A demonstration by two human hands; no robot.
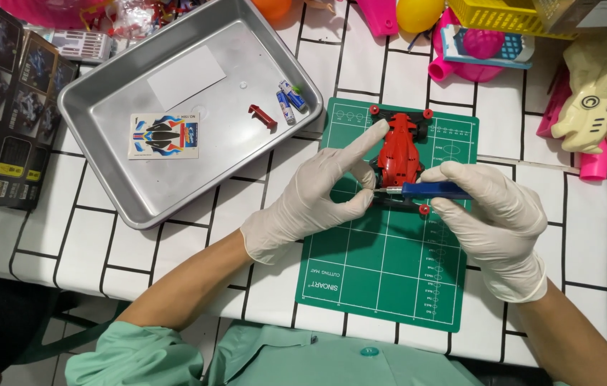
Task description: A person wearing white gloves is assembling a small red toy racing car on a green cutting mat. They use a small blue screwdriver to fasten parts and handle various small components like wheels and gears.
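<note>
red toy race car (398, 151) lies on green cutting mat (389, 243). left hand (316, 196), gloved, steadies its rear, forefinger extended along the body. right hand (495, 214), gloved, grips blue-handled screwdriver (428, 190), tip at car's rear. steel tray (175, 100) to the left holds two batteries (290, 100), red part (263, 116), sticker sheet (163, 136).

A red toy car (398, 154) with small red wheels lies lengthwise on a green mat (389, 264), nose away, a blue-handled screwdriver (428, 190) lying level across its near end.
</note>
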